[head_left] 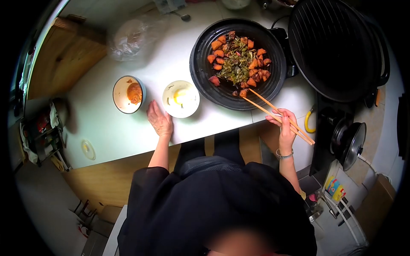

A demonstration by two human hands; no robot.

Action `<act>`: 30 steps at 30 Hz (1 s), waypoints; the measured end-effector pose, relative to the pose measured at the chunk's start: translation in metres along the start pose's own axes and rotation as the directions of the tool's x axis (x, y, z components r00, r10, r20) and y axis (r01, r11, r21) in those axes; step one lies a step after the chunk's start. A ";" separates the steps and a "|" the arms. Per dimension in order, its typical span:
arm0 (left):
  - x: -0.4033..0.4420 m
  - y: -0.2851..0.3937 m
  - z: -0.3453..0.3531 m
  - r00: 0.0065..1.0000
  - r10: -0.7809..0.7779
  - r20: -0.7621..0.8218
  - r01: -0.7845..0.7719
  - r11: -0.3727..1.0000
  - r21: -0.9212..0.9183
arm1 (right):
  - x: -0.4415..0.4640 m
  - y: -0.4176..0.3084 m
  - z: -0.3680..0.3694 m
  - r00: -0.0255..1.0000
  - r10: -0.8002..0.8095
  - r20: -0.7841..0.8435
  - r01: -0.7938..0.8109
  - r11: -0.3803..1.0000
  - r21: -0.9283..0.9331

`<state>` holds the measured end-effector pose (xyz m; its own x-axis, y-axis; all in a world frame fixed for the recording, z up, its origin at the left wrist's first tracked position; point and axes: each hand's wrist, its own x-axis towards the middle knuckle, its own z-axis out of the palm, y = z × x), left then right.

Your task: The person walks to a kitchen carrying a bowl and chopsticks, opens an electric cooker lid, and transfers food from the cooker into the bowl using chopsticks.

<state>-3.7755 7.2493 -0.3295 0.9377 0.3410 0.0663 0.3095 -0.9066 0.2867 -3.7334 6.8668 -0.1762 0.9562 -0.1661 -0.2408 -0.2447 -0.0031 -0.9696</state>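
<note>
there was room to pass over the white countertop left of the left hand, as far as a translucent oval lid. ahead of that hand, only a narrow lane ran between a blue-sided, dark-rimmed round bowl and a white round bowl. from the right hand, gripping two wooden chopsticks, a wide round black pan blocked forward-left and a curved yellow handle stood to the right.

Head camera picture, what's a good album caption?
Right hand holding chopsticks at a black pan of food, left hand by a white bowl.
</note>
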 end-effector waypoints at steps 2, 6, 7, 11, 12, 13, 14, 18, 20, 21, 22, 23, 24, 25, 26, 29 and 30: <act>0.002 0.001 -0.002 1.000 -0.008 0.021 0.008 1.000 0.017 | 0.004 -0.001 0.005 1.000 -0.001 -0.010 0.001 1.000 0.031; 0.003 -0.002 0.001 1.000 -0.004 0.020 0.003 0.999 0.044 | 0.008 -0.006 0.006 0.999 -0.013 -0.030 0.016 0.995 0.095; 0.003 -0.002 0.001 1.000 0.001 0.020 -0.002 0.999 0.042 | 0.008 -0.005 0.003 0.999 -0.023 -0.025 0.025 0.995 0.095; 0.003 0.001 -0.002 0.999 -0.004 0.047 0.001 0.999 0.050 | 0.009 -0.002 0.000 1.000 -0.002 -0.019 0.003 0.996 0.089; 0.003 0.001 -0.002 0.999 -0.001 0.048 -0.002 0.999 0.047 | 0.010 0.000 0.004 1.000 0.018 -0.010 -0.017 0.996 0.087; 0.003 0.002 -0.002 0.999 -0.004 0.048 0.002 0.999 0.038 | 0.011 0.001 0.007 0.999 0.039 -0.001 -0.038 0.996 0.085; 0.004 0.002 -0.002 0.999 -0.010 0.045 0.008 1.000 0.030 | 0.013 0.000 0.008 0.999 0.038 -0.002 -0.037 0.996 0.085; 0.003 0.000 -0.002 0.999 0.003 0.039 -0.004 1.000 0.026 | 0.014 -0.010 0.014 0.996 0.042 -0.078 -0.035 0.995 0.093; 0.003 0.000 -0.002 0.999 0.004 0.039 -0.005 0.999 0.032 | 0.013 -0.013 0.011 0.996 0.000 -0.084 0.002 1.000 0.026; 0.002 0.000 -0.001 0.999 0.003 0.040 -0.004 0.999 0.033 | 0.011 -0.017 0.012 0.996 -0.039 -0.081 0.038 0.999 -0.016; 0.002 0.000 -0.001 0.999 -0.001 0.043 0.000 0.999 0.037 | 0.008 -0.019 0.012 0.996 -0.038 -0.080 0.037 0.999 -0.016; 0.002 -0.001 -0.001 0.999 -0.007 0.046 0.005 0.999 0.041 | 0.005 -0.020 0.012 0.998 -0.060 -0.017 0.060 0.998 -0.011; 0.002 -0.001 -0.001 0.999 -0.007 0.047 0.005 0.999 0.042 | 0.004 -0.020 0.012 0.996 -0.083 0.044 0.083 0.997 -0.004; 0.002 0.000 -0.001 0.999 -0.008 0.047 0.006 0.999 0.042 | 0.004 -0.019 0.014 0.996 -0.082 0.045 0.082 0.997 -0.004; 0.003 0.000 -0.002 0.999 -0.008 0.047 0.006 0.999 0.041 | 0.004 -0.017 0.017 0.996 -0.042 0.085 0.046 0.997 -0.054; 0.003 0.000 -0.002 0.999 -0.010 0.051 0.007 0.999 0.050 | 0.005 -0.012 0.024 0.992 0.002 0.126 0.010 0.995 -0.103; 0.003 0.000 -0.002 0.999 -0.011 0.051 0.008 0.999 0.051 | 0.005 -0.010 0.025 0.992 0.006 0.128 0.007 0.995 -0.100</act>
<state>-3.7729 7.2509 -0.3274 0.9410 0.3380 0.0147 0.3251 -0.9153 0.2379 -3.7217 6.8905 -0.1685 0.9675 -0.0389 -0.2499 -0.2526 -0.1033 -0.9620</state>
